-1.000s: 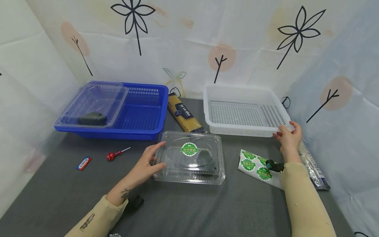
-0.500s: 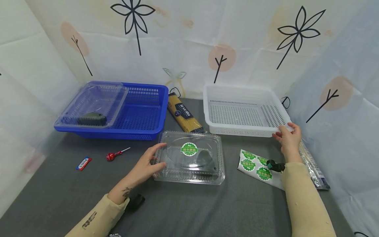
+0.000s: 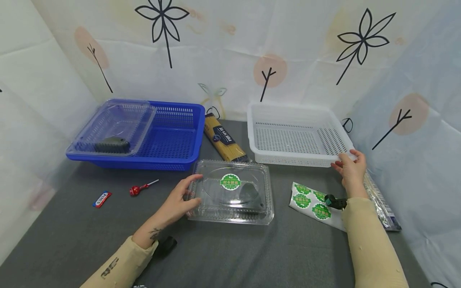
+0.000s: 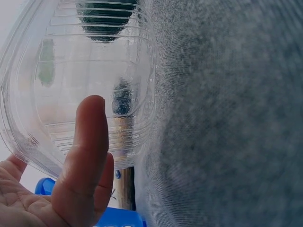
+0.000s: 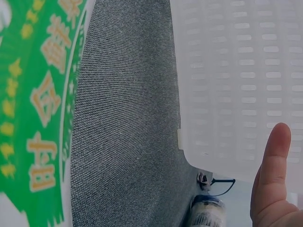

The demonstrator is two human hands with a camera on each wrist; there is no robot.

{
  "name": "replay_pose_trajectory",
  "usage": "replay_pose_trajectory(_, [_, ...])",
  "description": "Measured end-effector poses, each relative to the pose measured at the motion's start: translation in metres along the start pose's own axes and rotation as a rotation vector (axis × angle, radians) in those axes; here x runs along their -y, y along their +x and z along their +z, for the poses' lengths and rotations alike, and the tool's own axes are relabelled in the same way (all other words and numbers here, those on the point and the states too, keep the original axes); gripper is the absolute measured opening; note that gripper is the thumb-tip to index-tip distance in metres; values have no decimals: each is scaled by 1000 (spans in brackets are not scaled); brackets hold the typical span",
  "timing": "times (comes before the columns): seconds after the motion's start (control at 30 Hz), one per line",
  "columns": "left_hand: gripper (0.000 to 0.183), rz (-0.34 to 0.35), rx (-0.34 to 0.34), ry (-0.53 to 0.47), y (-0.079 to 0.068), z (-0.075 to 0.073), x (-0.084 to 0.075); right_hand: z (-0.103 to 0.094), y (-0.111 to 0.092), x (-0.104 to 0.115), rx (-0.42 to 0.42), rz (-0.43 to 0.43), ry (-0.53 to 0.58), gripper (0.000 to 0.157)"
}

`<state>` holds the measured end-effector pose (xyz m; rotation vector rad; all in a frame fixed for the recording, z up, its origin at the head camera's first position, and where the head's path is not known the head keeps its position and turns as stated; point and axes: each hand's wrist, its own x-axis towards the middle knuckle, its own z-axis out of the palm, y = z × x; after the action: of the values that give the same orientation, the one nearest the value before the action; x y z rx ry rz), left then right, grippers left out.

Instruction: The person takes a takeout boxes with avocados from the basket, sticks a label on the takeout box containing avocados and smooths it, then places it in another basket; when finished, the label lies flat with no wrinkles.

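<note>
A clear plastic clamshell box point(image 3: 230, 208) with a green round sticker point(image 3: 230, 182) on its lid lies mid-table, with a dark object point(image 3: 249, 193) visible through it. My left hand point(image 3: 180, 198) rests at its left end, fingers spread and thumb straight. In the left wrist view the thumb point(image 4: 87, 146) stands in front of the box's ribbed wall. My right hand point(image 3: 353, 170) touches the near right corner of a white perforated basket point(image 3: 288, 159). In the right wrist view a straight finger point(image 5: 274, 165) lies against the basket's outer wall.
A blue basket point(image 3: 173, 134) at back left bears a second clear box point(image 3: 122, 112). A spaghetti pack point(image 3: 225, 138) lies between the baskets. A sticker sheet point(image 3: 313, 202) and silvery package point(image 3: 383, 204) lie right; a lollipop point(image 3: 135, 190) and small candy packet point(image 3: 102, 199) lie left.
Both hands stay at the box and the white basket. The right fingers shift very slightly left and down at the corner; the other objects keep their places.
</note>
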<state>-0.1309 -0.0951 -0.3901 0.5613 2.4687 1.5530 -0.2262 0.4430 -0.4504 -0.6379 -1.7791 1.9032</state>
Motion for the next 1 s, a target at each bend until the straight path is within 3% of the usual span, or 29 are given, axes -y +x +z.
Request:
replay_pose_trajectory(0.27, [58,15,-8,9,7,3,28,1,-3,1,7,2,-10,65])
replay_pose_trajectory(0.37, [58,13,-10,6,8,3,32,1,-3,0,8,-1,-17,65])
replay_pose_trajectory(0.47, [58,6,-10,3,6,3,27,1,-2,0,10,0,-18,65])
replay_pose_trajectory(0.7, [57,13,-6,2,-1,0,-3,-1,-1,-1,8,9,-11,68])
replay_pose_trajectory(1.0, [57,20,-9,7,-1,0,-4,-1,-2,-1,5,17,-32,69])
